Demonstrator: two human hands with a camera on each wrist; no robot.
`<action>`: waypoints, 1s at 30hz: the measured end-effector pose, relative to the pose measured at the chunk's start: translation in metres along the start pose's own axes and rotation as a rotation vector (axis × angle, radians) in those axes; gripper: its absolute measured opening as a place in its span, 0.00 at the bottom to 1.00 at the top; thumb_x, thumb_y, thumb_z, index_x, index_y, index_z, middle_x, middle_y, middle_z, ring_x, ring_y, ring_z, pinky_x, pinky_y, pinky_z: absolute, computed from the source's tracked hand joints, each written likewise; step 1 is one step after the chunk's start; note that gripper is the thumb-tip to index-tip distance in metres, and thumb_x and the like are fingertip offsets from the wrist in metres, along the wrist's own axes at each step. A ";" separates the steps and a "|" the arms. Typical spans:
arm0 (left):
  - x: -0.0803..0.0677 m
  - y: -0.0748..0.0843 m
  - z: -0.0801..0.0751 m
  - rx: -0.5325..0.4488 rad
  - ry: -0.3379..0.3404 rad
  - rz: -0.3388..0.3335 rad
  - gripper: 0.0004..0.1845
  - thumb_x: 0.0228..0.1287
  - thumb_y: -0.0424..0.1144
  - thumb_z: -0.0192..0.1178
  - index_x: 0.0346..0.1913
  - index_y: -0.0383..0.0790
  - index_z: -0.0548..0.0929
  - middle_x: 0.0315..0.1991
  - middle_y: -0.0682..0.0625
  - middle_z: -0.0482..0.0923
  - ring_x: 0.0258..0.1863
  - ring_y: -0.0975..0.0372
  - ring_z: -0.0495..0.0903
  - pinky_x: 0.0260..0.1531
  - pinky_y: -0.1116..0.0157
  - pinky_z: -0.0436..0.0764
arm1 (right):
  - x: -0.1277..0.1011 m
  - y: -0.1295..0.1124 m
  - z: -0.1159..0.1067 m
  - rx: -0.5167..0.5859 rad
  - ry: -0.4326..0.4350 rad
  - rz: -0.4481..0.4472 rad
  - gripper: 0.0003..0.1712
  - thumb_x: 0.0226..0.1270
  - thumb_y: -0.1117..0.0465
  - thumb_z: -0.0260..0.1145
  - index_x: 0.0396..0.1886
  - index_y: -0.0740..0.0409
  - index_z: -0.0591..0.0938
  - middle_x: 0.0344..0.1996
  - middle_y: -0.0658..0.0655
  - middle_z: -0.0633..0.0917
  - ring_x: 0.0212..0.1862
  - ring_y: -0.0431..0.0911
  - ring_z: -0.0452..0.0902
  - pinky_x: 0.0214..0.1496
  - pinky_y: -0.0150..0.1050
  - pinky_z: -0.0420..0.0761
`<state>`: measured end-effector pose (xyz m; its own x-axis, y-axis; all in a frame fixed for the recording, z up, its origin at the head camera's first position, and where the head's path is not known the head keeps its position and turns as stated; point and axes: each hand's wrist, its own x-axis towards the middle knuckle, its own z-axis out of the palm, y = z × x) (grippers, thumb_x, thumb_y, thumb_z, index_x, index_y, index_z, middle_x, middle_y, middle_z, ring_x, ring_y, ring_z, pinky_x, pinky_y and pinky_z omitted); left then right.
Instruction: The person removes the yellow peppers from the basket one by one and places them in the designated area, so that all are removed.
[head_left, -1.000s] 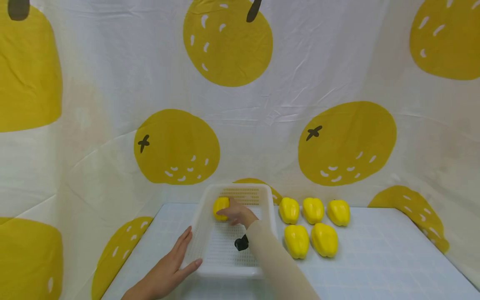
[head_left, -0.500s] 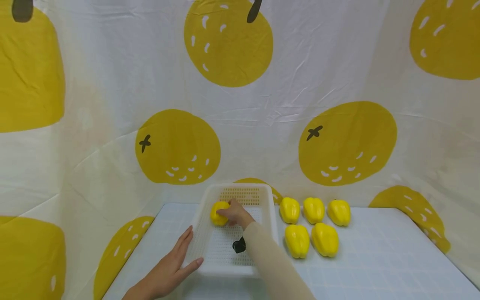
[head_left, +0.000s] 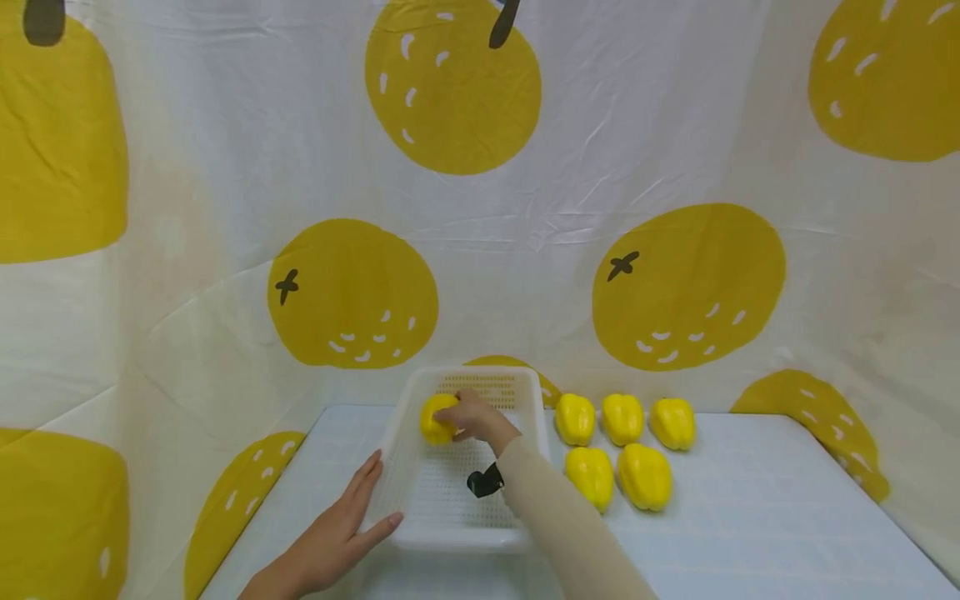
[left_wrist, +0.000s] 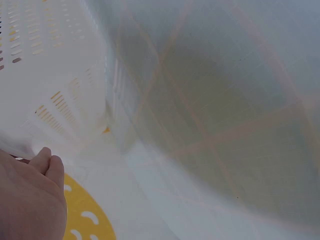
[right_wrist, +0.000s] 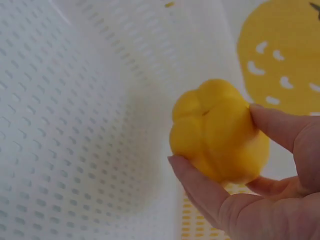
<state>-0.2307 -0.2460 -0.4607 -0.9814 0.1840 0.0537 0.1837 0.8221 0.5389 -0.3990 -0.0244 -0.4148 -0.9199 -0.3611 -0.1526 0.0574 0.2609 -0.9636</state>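
Note:
My right hand (head_left: 480, 418) grips a yellow bell pepper (head_left: 433, 421) inside a white perforated plastic basket (head_left: 457, 540), toward its back left corner. In the right wrist view, thumb and fingers hold the pepper (right_wrist: 215, 132) from two sides, its lobed end facing the camera and the basket's slotted wall behind it. My left hand (head_left: 333, 533) lies against the basket's left front corner with fingers and thumb spread. The left wrist view shows that hand (left_wrist: 32, 195) beside the outside of the basket wall (left_wrist: 55, 70).
Several yellow bell peppers stand in two rows right of the basket, among them a front one (head_left: 645, 477) and a back one (head_left: 622, 419). A black wrist camera (head_left: 483, 481) sits on the right wrist. A fruit-print curtain (head_left: 525, 292) hangs behind the pale blue checked table (head_left: 765, 500).
The right hand, gripping the pepper throughout, dips slightly toward the front and then comes back up, ending a little farther left. The left hand keeps its place on the basket.

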 end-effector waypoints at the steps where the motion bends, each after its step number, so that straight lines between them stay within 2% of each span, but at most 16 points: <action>1: 0.000 0.000 0.000 -0.006 0.001 0.004 0.53 0.68 0.72 0.53 0.83 0.41 0.49 0.84 0.47 0.41 0.78 0.47 0.56 0.71 0.38 0.61 | -0.002 -0.002 -0.002 -0.007 -0.003 -0.006 0.31 0.69 0.65 0.71 0.65 0.73 0.69 0.50 0.65 0.78 0.51 0.57 0.81 0.56 0.59 0.83; 8: 0.000 -0.001 0.002 -0.005 -0.011 0.003 0.54 0.68 0.72 0.53 0.83 0.42 0.47 0.84 0.47 0.39 0.79 0.47 0.55 0.71 0.37 0.60 | -0.022 -0.017 -0.019 -0.051 -0.034 -0.053 0.26 0.69 0.64 0.70 0.61 0.71 0.71 0.49 0.64 0.80 0.51 0.57 0.82 0.57 0.59 0.83; 14: -0.001 -0.006 0.001 0.013 0.016 0.040 0.53 0.69 0.70 0.54 0.83 0.41 0.48 0.84 0.48 0.40 0.79 0.47 0.55 0.71 0.39 0.61 | -0.047 -0.028 -0.032 -0.069 -0.073 -0.108 0.23 0.69 0.65 0.69 0.58 0.71 0.73 0.48 0.64 0.81 0.50 0.56 0.82 0.58 0.60 0.81; 21: 0.000 -0.007 0.000 0.017 0.004 0.038 0.54 0.69 0.71 0.52 0.83 0.41 0.46 0.84 0.48 0.39 0.79 0.47 0.53 0.72 0.38 0.59 | -0.072 -0.032 -0.049 -0.078 -0.094 -0.117 0.30 0.70 0.63 0.69 0.65 0.69 0.68 0.53 0.65 0.80 0.52 0.55 0.82 0.59 0.58 0.81; 30: 0.000 -0.005 0.000 0.017 0.014 0.051 0.54 0.69 0.72 0.51 0.83 0.41 0.46 0.84 0.47 0.40 0.79 0.46 0.54 0.70 0.37 0.61 | -0.096 -0.028 -0.072 -0.141 -0.061 -0.206 0.37 0.69 0.61 0.71 0.72 0.67 0.65 0.55 0.67 0.80 0.51 0.53 0.82 0.55 0.51 0.85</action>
<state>-0.2315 -0.2496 -0.4634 -0.9714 0.2188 0.0922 0.2344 0.8210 0.5206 -0.3401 0.0677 -0.3571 -0.8812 -0.4720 0.0261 -0.1870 0.2972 -0.9363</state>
